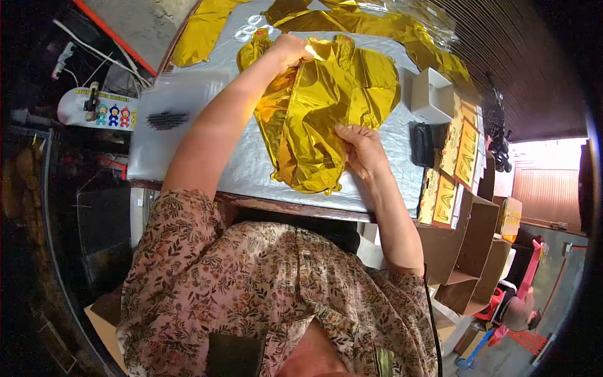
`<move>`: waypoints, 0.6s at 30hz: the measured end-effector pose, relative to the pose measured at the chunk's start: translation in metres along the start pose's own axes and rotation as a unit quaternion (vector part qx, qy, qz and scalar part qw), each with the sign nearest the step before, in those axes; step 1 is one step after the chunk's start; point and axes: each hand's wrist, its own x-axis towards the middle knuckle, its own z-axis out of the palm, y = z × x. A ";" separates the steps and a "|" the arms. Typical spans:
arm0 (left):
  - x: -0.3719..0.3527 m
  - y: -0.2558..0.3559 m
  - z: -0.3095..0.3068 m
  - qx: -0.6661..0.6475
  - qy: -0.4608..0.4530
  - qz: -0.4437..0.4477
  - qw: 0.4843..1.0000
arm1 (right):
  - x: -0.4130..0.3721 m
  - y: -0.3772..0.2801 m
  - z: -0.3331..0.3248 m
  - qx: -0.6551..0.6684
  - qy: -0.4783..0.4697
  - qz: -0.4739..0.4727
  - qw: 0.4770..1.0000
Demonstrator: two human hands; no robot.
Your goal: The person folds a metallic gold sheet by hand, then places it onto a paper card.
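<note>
A flat, crinkled gold foil balloon (320,100) lies on the table in front of me, its shiny folds spread towards the table's near edge. My left hand (292,50) is closed on its far edge, fingers curled down over the foil. Lower down, my right hand (365,151) pinches the balloon's right side between thumb and fingers. Part of the right fingers is hidden under the foil. More gold foil balloons (201,34) lie along the far side of the table.
A white open box (432,95) and a black case (422,144) sit at the table's right, beside decorated boxes (461,151). Clear plastic sleeves (182,113) lie at left. Cardboard boxes (471,245) stand right of the table; another person (518,308) is in the background.
</note>
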 end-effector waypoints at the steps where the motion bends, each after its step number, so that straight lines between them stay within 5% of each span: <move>1: 0.009 -0.008 -0.002 0.038 -0.014 0.041 0.998 | -0.001 0.000 -0.002 -0.024 -0.021 0.004 0.999; 3: 0.012 -0.013 -0.004 0.077 -0.030 0.080 0.993 | 0.000 0.006 0.000 -0.033 0.004 0.004 0.999; 6: -0.017 0.008 -0.004 -0.054 0.012 0.008 0.998 | -0.003 0.006 0.001 -0.044 0.009 -0.010 0.999; 9: -0.012 0.017 -0.010 -0.009 -0.042 -0.035 0.998 | -0.001 0.004 -0.002 -0.043 -0.012 -0.014 0.999; 13: 0.006 -0.009 -0.002 -0.019 0.015 0.077 0.997 | -0.009 -0.001 0.009 -0.031 -0.004 0.002 1.000; 18: 0.028 -0.025 -0.012 -0.015 -0.023 0.027 0.999 | -0.023 -0.009 0.026 -0.208 0.038 0.016 0.977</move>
